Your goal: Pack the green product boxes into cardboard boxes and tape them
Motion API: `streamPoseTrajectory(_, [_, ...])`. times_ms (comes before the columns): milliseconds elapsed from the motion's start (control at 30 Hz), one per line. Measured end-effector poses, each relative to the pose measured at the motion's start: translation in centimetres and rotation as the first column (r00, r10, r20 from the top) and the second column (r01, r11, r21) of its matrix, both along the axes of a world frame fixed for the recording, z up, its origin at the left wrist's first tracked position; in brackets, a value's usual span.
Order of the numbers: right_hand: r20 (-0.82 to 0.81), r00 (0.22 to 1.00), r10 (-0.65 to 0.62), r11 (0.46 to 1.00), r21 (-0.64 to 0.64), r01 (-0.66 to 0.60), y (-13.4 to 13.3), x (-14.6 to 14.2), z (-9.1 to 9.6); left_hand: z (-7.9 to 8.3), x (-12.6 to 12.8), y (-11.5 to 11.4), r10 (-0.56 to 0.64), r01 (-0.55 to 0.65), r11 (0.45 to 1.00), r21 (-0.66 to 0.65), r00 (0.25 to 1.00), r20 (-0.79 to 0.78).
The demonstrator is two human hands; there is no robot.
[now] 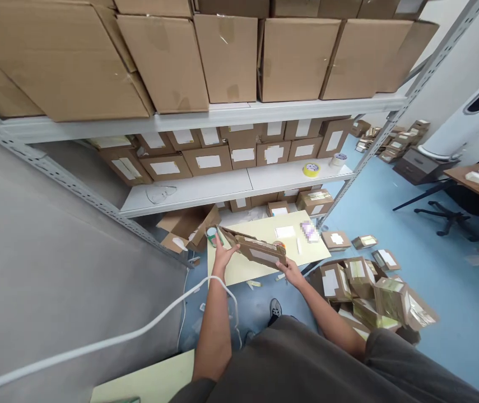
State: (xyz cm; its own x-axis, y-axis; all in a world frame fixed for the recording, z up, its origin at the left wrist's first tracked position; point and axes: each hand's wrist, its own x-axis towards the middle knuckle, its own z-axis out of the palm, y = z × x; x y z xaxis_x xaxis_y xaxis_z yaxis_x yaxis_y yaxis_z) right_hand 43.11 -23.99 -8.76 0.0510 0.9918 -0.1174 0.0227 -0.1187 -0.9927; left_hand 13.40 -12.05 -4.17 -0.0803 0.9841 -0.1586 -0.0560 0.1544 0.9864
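A small brown cardboard box [260, 254] with a white label and raised flaps is tilted above a pale yellow table [231, 270]. My left hand [223, 258] is closed on its left end, and my right hand [292, 273] grips the lower right corner. Just beyond my left fingers is a green item with a pale round top [212, 235], its kind unclear. An orange roll [280, 244] shows partly behind the box. Farther back on the table are a white paper [285, 232] and a thin white stick-like object [298, 246].
Shelving [222, 187] with rows of cardboard boxes stands ahead; a yellow tape roll [311, 169] lies on its middle shelf. An open carton [193, 224] sits left of the table. Boxes are heaped [363, 285] on the floor at right. A white cable [138, 331] crosses my left forearm.
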Motion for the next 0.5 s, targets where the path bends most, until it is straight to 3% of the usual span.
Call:
streamPoseTrajectory(167, [-0.137, 0.991, 0.011, 0.999, -0.031, -0.016, 3.5, 2.5, -1.9, 0.1, 1.5, 1.6, -0.092, 0.091, 0.994, -0.055, 0.996, -0.009])
streamPoseTrajectory(367, [-0.167, 0.986, -0.015, 0.999, -0.049, 0.007, 7.1, 1.4, -5.3, 0.0, 2.2, -0.3, -0.092, 0.084, 0.993, -0.078, 0.991, -0.101])
streamPoseTrajectory(500, [-0.055, 0.997, 0.055, 0.995, -0.075, -0.059, 8.9, 0.2, -7.3, -0.5, 1.3, -1.4, -0.070, 0.049, 0.989, -0.142, 0.987, -0.145])
